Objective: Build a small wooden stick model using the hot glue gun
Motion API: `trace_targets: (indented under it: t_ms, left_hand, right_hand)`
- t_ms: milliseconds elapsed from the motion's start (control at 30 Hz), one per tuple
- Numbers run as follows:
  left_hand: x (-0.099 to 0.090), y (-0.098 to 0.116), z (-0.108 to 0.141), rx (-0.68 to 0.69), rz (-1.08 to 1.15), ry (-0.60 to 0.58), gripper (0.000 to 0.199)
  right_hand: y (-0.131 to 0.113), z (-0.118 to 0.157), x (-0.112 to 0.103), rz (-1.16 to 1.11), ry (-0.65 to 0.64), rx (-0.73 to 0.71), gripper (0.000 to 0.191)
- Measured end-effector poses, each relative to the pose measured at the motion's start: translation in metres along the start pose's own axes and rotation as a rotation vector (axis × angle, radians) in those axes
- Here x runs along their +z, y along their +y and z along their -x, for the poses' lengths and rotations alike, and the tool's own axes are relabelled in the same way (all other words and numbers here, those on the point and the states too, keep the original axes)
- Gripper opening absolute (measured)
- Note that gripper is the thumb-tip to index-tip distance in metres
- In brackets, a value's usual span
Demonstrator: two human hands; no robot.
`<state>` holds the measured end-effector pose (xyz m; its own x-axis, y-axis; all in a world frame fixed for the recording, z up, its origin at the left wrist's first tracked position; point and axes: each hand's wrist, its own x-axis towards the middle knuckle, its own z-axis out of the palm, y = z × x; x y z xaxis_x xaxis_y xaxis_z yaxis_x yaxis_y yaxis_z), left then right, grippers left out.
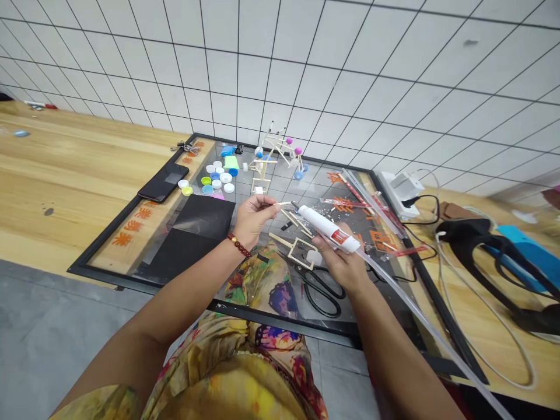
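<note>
My left hand (251, 220), with a beaded bracelet at the wrist, pinches a thin pale wooden stick (285, 203). In my right hand (343, 262) is a white hot glue gun (321, 223), its dark nozzle at or very near the stick's tip; whether they touch, I cannot tell. A long clear glue stick (405, 300) runs out of the gun's back end. Below the hands lie a small frame of wooden sticks (290, 252) and black-handled scissors (324, 296). Farther back stands a stick structure (265, 169) with pink and blue round pieces.
A black-framed glass panel (144, 279) covers the work area. On it are bottle caps (216, 184), black sheets (192, 242), a phone (164, 182) and several clear glue sticks (371, 201). A power strip (396, 195), cables and a black strapped item (470, 256) lie right.
</note>
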<state>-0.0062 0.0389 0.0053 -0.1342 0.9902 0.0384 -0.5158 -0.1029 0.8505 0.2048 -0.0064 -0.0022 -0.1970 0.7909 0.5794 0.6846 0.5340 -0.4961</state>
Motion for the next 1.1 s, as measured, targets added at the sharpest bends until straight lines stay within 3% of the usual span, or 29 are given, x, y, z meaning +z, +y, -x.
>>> trace_targets:
  t_ms: [267,1100]
  left_hand:
    - [0.0040,0.0035,0.0041,0.010,0.018,0.015,0.036]
    - [0.0023,0.0031,0.0035,-0.004,0.027,0.016,0.030]
  right_hand:
    - [0.0021,-0.0003,0.0018,0.096,0.031,-0.066,0.020]
    - [0.0016,-0.0011,0.0034,0.084,0.062,-0.033,0.023]
